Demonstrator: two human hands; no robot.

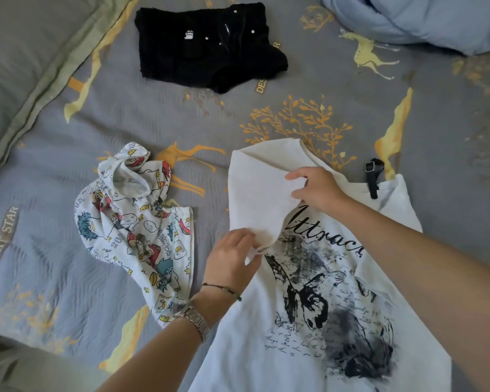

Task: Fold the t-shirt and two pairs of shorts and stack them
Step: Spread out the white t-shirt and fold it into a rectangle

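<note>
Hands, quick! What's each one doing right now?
Left hand: closed, pinching the white t-shirt fold's edge.
Right hand: closed, gripping the same folded flap higher up.

A home bedroom: a bed [266, 114] under a grey giraffe-print sheet, with a pillow [26, 52] left of the black shorts [207, 43].
</note>
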